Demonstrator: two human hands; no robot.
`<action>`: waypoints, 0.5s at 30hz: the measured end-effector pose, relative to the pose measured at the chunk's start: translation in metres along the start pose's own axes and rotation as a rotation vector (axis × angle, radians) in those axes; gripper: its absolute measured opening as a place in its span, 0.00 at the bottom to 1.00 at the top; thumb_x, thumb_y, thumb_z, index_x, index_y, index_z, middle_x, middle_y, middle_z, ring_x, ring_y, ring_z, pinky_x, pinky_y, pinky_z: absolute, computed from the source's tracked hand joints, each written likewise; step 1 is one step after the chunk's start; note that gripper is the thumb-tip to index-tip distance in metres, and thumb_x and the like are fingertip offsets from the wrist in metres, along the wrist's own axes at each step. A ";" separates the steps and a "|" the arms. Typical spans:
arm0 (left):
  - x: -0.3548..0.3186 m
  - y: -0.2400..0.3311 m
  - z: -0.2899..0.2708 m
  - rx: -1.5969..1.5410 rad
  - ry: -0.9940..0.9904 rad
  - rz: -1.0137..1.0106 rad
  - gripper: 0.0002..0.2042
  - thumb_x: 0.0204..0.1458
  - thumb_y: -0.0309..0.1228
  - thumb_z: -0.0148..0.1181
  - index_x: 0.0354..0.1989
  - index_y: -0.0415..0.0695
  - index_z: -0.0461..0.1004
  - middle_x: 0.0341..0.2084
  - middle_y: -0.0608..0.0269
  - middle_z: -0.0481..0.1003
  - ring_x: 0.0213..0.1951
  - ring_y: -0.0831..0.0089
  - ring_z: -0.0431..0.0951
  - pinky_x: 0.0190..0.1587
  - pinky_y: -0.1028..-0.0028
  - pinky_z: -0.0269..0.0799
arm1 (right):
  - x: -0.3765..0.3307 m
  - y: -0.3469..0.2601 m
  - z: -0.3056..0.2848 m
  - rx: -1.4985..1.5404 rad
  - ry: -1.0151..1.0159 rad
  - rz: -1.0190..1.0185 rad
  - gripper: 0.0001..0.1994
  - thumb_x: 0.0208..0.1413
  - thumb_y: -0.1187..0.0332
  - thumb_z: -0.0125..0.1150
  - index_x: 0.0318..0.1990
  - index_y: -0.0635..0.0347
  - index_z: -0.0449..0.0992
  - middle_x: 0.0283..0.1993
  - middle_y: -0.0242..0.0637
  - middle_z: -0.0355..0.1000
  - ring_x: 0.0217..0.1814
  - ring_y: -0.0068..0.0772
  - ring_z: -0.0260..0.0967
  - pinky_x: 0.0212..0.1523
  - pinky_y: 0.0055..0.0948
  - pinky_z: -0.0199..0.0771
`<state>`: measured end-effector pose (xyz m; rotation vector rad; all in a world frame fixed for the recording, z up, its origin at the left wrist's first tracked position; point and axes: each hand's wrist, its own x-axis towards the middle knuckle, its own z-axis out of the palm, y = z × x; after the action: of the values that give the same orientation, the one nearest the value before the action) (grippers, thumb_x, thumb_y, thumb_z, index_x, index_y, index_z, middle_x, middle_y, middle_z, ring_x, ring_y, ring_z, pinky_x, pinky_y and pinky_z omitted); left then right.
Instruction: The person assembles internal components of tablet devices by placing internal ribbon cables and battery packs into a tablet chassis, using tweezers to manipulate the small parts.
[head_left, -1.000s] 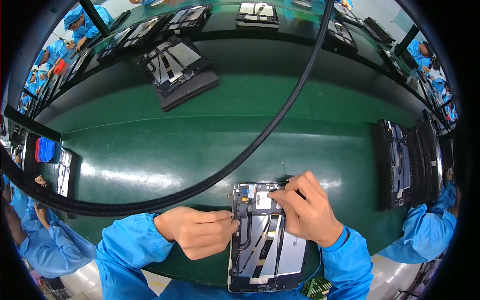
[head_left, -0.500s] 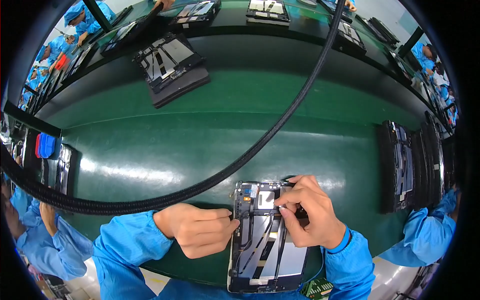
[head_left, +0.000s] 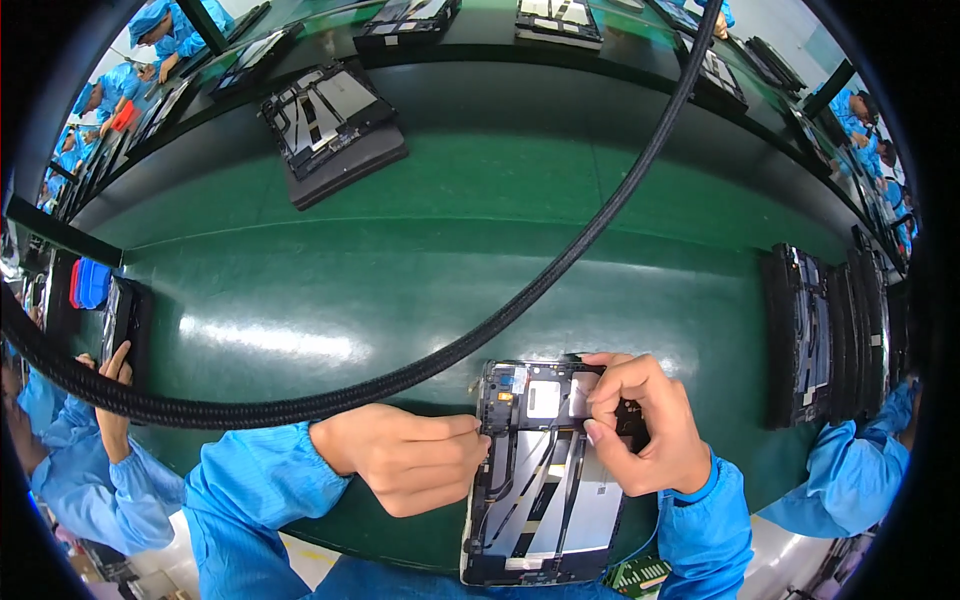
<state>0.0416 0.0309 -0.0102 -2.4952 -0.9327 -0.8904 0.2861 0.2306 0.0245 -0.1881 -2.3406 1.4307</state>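
Note:
An opened tablet [head_left: 590,490] lies near the front edge of the green table, its circuitry, dark ribbon cables and silvery back plate exposed. My left hand [head_left: 405,455] is closed, with its thumb and curled fingertips at the tablet's upper left edge. Over the upper right part my right hand [head_left: 650,425] is bent in a pinch, thumb and forefinger close together. What lies between those fingertips is too small or hidden to make out. Left of that pinch, a white square patch [head_left: 543,399] shows on the tablet's upper section.
A thick black braided cable [head_left: 480,335] arcs across the view. Another opened tablet [head_left: 335,115] rests on a dark block further back. Several tablets [head_left: 805,340] stand stacked at the right. A green circuit board [head_left: 640,577] lies near my right sleeve. Co-workers in blue sit on both sides.
My right hand has shifted slightly right along the tablet's upper part, baring more of a light patch there. My left hand stays at the left edge. A co-worker's hand at left has moved.

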 end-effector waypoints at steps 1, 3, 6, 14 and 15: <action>0.002 0.000 0.000 0.001 -0.002 -0.002 0.08 0.45 0.27 0.67 0.29 0.34 0.82 0.37 0.46 0.85 0.42 0.54 0.87 0.56 0.60 0.86 | 0.000 -0.001 -0.002 0.025 -0.005 0.031 0.18 0.51 0.82 0.67 0.50 0.59 0.77 0.24 0.28 0.69 0.29 0.31 0.71 0.74 0.59 0.72; 0.004 0.000 0.001 0.011 -0.013 -0.001 0.08 0.45 0.27 0.67 0.29 0.34 0.82 0.36 0.47 0.85 0.41 0.55 0.87 0.56 0.60 0.86 | 0.002 -0.002 -0.007 0.049 -0.011 0.061 0.18 0.51 0.82 0.67 0.50 0.59 0.78 0.24 0.27 0.69 0.29 0.32 0.72 0.75 0.60 0.71; 0.008 -0.003 0.000 0.026 -0.055 -0.003 0.08 0.48 0.26 0.66 0.32 0.35 0.85 0.40 0.48 0.87 0.41 0.59 0.88 0.55 0.62 0.88 | 0.006 -0.002 -0.014 -0.053 -0.106 -0.014 0.18 0.50 0.82 0.66 0.50 0.58 0.79 0.24 0.26 0.69 0.28 0.32 0.71 0.76 0.59 0.69; 0.013 0.005 0.022 -0.088 0.119 -0.343 0.11 0.40 0.27 0.67 0.34 0.37 0.84 0.37 0.54 0.87 0.34 0.64 0.86 0.33 0.71 0.80 | 0.008 -0.005 -0.029 -0.100 -0.328 0.046 0.17 0.47 0.80 0.68 0.45 0.53 0.83 0.28 0.21 0.75 0.43 0.34 0.76 0.81 0.62 0.58; 0.015 0.008 0.023 -0.101 0.136 -0.405 0.11 0.39 0.26 0.67 0.34 0.38 0.84 0.37 0.56 0.87 0.32 0.65 0.85 0.31 0.73 0.78 | 0.007 -0.005 -0.030 -0.099 -0.327 0.049 0.17 0.47 0.80 0.68 0.45 0.53 0.83 0.28 0.21 0.75 0.43 0.34 0.76 0.81 0.62 0.58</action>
<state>0.0660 0.0437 -0.0183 -2.3267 -1.4044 -1.2401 0.2922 0.2552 0.0431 -0.0403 -2.6892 1.4626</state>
